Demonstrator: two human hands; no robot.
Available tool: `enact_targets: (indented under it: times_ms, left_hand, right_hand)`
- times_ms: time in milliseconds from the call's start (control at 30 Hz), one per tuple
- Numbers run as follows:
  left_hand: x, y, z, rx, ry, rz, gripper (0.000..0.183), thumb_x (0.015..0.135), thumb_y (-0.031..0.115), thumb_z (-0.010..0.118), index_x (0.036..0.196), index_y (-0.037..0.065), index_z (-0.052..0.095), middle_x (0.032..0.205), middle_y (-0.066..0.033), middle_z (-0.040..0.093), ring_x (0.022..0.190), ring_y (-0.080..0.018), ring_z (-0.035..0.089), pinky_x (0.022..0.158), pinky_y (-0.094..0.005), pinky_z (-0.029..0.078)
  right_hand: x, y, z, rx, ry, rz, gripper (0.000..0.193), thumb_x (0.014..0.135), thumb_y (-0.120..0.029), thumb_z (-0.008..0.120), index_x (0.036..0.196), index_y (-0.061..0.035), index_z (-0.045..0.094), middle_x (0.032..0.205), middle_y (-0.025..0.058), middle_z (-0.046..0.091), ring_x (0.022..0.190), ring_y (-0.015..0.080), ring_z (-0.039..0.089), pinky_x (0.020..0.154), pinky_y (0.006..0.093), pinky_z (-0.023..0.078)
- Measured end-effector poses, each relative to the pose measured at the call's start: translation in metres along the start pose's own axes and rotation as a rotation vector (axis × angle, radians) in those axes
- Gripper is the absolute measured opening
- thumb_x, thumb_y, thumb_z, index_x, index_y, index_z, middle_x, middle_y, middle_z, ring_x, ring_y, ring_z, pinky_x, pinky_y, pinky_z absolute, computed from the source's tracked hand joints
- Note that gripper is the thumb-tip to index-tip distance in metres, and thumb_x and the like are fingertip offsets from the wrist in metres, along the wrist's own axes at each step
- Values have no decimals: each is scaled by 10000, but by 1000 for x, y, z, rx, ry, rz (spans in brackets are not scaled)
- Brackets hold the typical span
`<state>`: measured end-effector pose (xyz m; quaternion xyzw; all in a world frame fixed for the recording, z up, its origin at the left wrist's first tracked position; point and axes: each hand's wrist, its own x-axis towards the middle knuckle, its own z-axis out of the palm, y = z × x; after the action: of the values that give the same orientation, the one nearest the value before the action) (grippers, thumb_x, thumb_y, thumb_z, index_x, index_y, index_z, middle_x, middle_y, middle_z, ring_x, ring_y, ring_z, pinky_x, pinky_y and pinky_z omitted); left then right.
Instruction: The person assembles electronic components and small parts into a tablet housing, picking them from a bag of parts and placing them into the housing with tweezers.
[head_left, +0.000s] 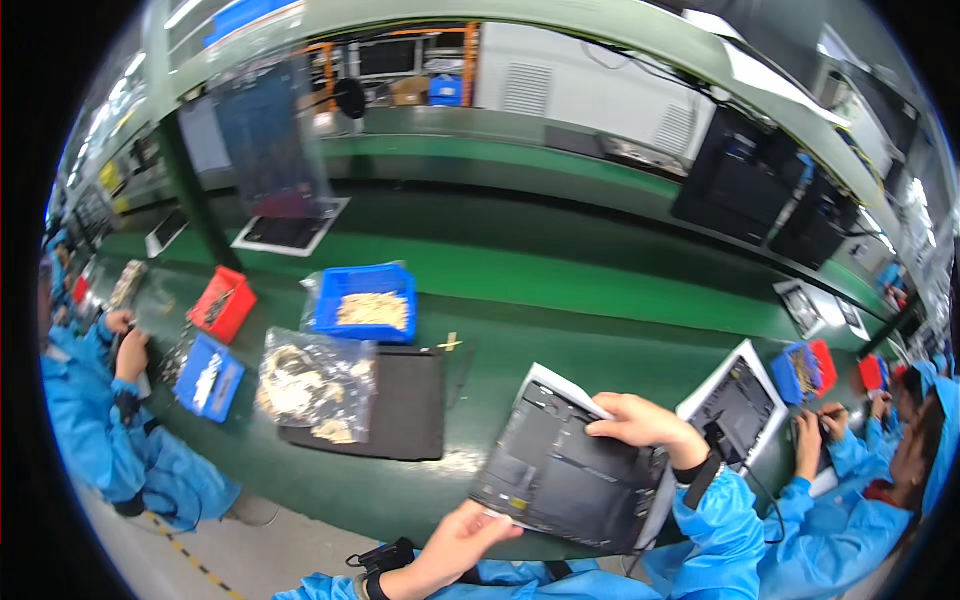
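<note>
A flat black electronic device (560, 460) with its inner parts showing is tilted above the green bench's near edge, with a white sheet or tray along its border. The fingers of my left hand (465, 540) pinch its lower left edge. My right hand (645, 425) grips its upper right side, thumb on top and the other fingers partly hidden. A dark strap is around each wrist. To the left of the device lies a black pad (410, 410), partly under a clear plastic bag (310, 385) of small pale pieces.
A blue bin (365, 275) of beige pieces stands behind the pad. Farther left are a red bin (222, 305) and a blue bin (210, 378). Another similar device (740, 400) lies to the right. Co-workers in blue sit at both sides. A green post (190, 190) rises at left.
</note>
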<state>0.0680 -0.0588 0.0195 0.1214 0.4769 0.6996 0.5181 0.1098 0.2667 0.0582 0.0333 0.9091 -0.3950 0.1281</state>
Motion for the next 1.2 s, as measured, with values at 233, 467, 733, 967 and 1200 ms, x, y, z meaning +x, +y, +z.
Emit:
enact_targets:
  times_ms: [233, 467, 733, 967, 1200]
  left_hand:
    - [-40, 33, -39, 688, 227, 207, 190, 908, 160, 619, 1072, 74, 662, 863, -67, 704, 764, -115, 670, 672, -265, 533]
    - [-35, 109, -145, 1755, 863, 639, 296, 739, -16, 630, 1002, 108, 680, 1084, -111, 559, 1025, -339, 497, 884, -416, 412]
    - [-9, 119, -175, 1205, 949, 820, 41, 817, 53, 630, 849, 29, 617, 882, -69, 628, 824, -267, 575, 757, -366, 455]
    - [-6, 112, -180, 825, 942, 768, 71, 895, 69, 585, 910, 1, 598, 804, -50, 598, 700, -125, 539, 654, -266, 440]
    - [0, 101, -198, 615, 907, 807, 79, 917, 70, 560, 930, -2, 591, 784, -1, 576, 668, -53, 478, 620, -214, 408]
  right_hand:
    - [51, -18, 23, -231, -18, -14, 390, 842, -242, 653, 1159, -34, 561, 1012, 175, 634, 946, 348, 600, 811, 413, 474]
    - [74, -126, 47, -288, 111, -383, 225, 819, -193, 668, 988, -45, 646, 969, 128, 646, 947, 316, 604, 837, 409, 491]
    - [144, -178, 126, -287, -115, -529, 156, 887, -210, 601, 947, -73, 645, 902, 74, 644, 912, 263, 615, 758, 378, 521]
    - [205, -185, 182, -382, 236, -563, 289, 835, -241, 645, 1067, -73, 603, 1068, 131, 604, 1010, 311, 589, 770, 405, 536]
    - [197, -195, 167, -533, 102, -464, 269, 818, -190, 629, 1027, -28, 586, 1070, 150, 606, 1014, 303, 594, 744, 416, 538]
